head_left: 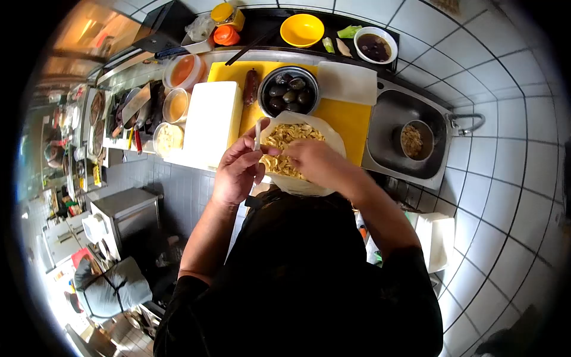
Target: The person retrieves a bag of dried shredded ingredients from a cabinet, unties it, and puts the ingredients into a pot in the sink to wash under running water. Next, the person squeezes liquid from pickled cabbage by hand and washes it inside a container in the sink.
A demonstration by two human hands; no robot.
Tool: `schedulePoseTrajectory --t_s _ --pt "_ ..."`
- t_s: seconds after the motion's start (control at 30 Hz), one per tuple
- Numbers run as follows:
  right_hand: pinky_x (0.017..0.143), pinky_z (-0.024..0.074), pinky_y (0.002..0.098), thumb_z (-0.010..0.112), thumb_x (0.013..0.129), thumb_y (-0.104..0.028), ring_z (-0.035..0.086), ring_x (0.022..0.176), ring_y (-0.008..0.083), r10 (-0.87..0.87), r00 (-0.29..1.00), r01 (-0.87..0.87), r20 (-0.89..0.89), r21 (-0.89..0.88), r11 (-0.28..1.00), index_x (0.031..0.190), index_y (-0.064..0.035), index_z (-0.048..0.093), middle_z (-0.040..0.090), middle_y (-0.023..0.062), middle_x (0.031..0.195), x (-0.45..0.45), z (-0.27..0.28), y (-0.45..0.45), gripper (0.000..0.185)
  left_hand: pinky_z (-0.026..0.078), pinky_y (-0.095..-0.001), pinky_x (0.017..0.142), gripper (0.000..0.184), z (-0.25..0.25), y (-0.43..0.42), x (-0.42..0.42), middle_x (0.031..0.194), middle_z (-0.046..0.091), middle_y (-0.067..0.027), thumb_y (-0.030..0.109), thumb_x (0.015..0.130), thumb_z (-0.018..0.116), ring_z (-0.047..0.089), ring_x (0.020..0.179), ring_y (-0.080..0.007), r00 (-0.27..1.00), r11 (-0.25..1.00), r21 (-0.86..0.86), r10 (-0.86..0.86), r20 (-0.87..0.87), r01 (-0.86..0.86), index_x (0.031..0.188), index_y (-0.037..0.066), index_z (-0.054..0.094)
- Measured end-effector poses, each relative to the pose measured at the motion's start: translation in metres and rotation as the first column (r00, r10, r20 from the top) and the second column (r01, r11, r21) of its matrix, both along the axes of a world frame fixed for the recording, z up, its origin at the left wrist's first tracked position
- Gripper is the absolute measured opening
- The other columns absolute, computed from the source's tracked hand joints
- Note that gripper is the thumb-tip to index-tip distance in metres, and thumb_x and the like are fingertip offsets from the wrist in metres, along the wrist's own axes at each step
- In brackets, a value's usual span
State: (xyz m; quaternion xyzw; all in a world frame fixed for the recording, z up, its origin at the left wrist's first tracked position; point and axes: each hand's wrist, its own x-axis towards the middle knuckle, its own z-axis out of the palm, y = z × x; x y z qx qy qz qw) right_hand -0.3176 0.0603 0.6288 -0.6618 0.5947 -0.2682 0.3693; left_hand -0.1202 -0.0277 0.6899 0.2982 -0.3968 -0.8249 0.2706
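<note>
A white bag-like liner [331,132], opened wide, holds many thin yellowish-brown pieces [291,134] in front of me. At its left edge, my left hand [239,165] pinches a narrow whitish strip [257,135] between thumb and fingers; whether it belongs to the liner I cannot tell. My right hand [312,159] is over the pieces, its fingers curled together and pointing left toward the left hand. What its fingertips hold is hidden. Just behind stands a metal bowl [265,89] of dark, egg-shaped items [289,95].
A yellow cutting board [355,128] lies underneath, with a white block [208,119] at left. Tubs [182,71] stand farther left. A sink [386,157] at right holds a pot [417,140]. Behind are a yellow bowl [302,30] and a bowl of dark liquid [376,46]. Another person [113,288] is at lower left.
</note>
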Motion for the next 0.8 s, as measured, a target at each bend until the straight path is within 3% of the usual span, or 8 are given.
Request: schedulePoseTrajectory --t_s 0.03,0.1,0.2,0.37,0.47,0.6,0.7,0.8 --pt "0.096 0.0494 0.0474 0.072 0.087 -0.019 0.060 0.118 0.0369 0.091 0.992 -0.066 -0.090 0.255 0.965 0.118 -0.0055 0.069 0.063 0.0165 0.124 0.023 -0.023 -0.021 0.034 0.047 -0.0209 0.045 0.013 0.000 -0.002 0.001 0.155 0.040 -0.0256 -0.003 0.089 0.049 0.070 0.108 -0.0304 1.000 1.000 0.010 -0.015 -0.013 0.015 0.095 0.002 0.060" --pt "0.100 0.0442 0.0533 0.066 0.090 -0.029 0.052 0.127 0.0402 -0.085 0.959 0.056 -0.270 -0.116 0.992 0.124 -0.0051 0.067 0.056 0.0209 0.134 0.063 -0.077 -0.032 0.041 0.048 -0.0228 0.048 0.013 0.000 -0.006 0.004 0.155 0.041 -0.0224 -0.002 0.089 0.050 0.069 0.108 -0.0301 0.996 0.996 -0.004 -0.087 -0.021 0.087 0.096 0.001 0.060" --pt "0.105 0.0359 0.0604 0.060 0.092 -0.039 0.040 0.137 0.0454 -0.187 0.923 0.087 -0.336 -0.292 0.952 0.128 -0.0038 0.065 0.044 0.0257 0.146 0.075 -0.071 -0.030 0.051 0.049 -0.0239 0.052 0.009 -0.004 -0.016 0.011 0.156 0.041 -0.0192 -0.002 0.090 0.051 0.068 0.109 -0.0290 0.989 0.990 -0.007 -0.142 -0.029 0.142 0.093 0.002 0.059" --pt "0.102 0.0439 0.0528 0.064 0.090 -0.038 0.047 0.130 0.0440 -0.109 0.969 0.088 -0.221 -0.104 0.991 0.123 -0.0036 0.066 0.047 0.0261 0.142 0.072 -0.096 -0.027 0.048 0.050 -0.0244 0.054 0.008 -0.006 -0.029 0.023 0.157 0.041 -0.0155 -0.002 0.092 0.052 0.069 0.110 -0.0267 0.988 0.986 0.077 -0.147 -0.053 0.151 0.088 0.004 0.056" --pt "0.096 0.0489 0.0497 0.063 0.091 -0.032 0.052 0.123 0.0429 -0.054 0.936 0.063 -0.348 0.015 0.998 0.120 -0.0039 0.067 0.050 0.0261 0.135 0.055 -0.103 -0.021 0.040 0.049 -0.0247 0.053 0.007 -0.010 -0.031 0.026 0.156 0.040 -0.0185 -0.001 0.090 0.052 0.067 0.110 -0.0310 0.984 0.984 0.043 -0.171 -0.043 0.173 0.093 0.002 0.058" --pt "0.096 0.0497 0.0506 0.059 0.094 -0.024 0.053 0.120 0.0425 -0.176 0.888 0.071 -0.424 -0.252 0.965 0.123 -0.0059 0.066 0.051 0.0272 0.132 0.065 -0.092 -0.009 0.035 0.049 -0.0248 0.053 0.007 -0.006 -0.030 0.026 0.157 0.039 -0.0185 -0.001 0.090 0.052 0.068 0.111 -0.0317 0.980 0.980 0.043 -0.193 -0.042 0.195 0.091 0.003 0.057" --pt "0.097 0.0495 0.0495 0.061 0.092 -0.025 0.053 0.122 0.0424 -0.118 0.879 0.065 -0.462 -0.129 0.990 0.124 -0.0073 0.065 0.051 0.0274 0.135 0.068 -0.087 -0.008 0.037 0.048 -0.0247 0.053 0.006 -0.012 -0.030 0.024 0.157 0.039 -0.0183 -0.002 0.090 0.052 0.068 0.111 -0.0320 0.978 0.978 0.040 -0.204 -0.049 0.206 0.091 0.002 0.057" --pt "0.096 0.0500 0.0471 0.065 0.090 -0.029 0.056 0.120 0.0406 -0.136 0.935 0.145 -0.327 0.003 0.989 0.122 -0.0070 0.065 0.053 0.0258 0.134 0.059 -0.103 -0.011 0.039 0.047 -0.0249 0.053 0.006 -0.008 -0.032 0.022 0.158 0.039 -0.0181 -0.002 0.089 0.052 0.068 0.111 -0.0316 0.981 0.981 0.026 -0.191 -0.034 0.192 0.090 0.002 0.057"
